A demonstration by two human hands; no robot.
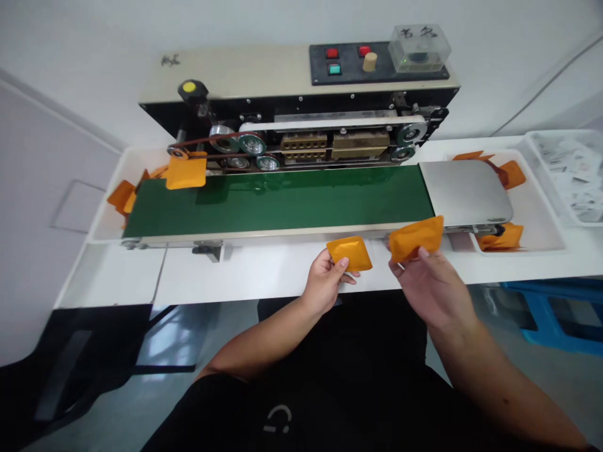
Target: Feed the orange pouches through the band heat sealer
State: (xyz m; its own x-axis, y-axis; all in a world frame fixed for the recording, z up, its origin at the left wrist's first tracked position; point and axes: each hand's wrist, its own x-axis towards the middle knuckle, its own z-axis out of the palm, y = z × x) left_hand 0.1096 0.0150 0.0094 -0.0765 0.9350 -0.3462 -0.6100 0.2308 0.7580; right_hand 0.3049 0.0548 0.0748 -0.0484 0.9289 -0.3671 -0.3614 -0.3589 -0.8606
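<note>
My left hand (pixel 326 277) pinches an orange pouch (pixel 349 253) at its lower edge, just in front of the green conveyor belt (pixel 282 202). My right hand (pixel 431 282) grips a second orange pouch (pixel 417 237) close to the steel feed plate (pixel 464 191). Both pouches hover over the white table (pixel 254 273), a few centimetres apart. Another orange pouch (pixel 186 171) rides at the belt's left end under the sealer's rollers.
The band sealer machine (pixel 301 103) stands behind the belt, with buttons and a knob on top. A white tray (pixel 541 226) at right holds orange pouches; a left tray (pixel 110 210) holds sealed ones. A bin of small white packets (pixel 572 176) is far right. Blue stool (pixel 556 311) below.
</note>
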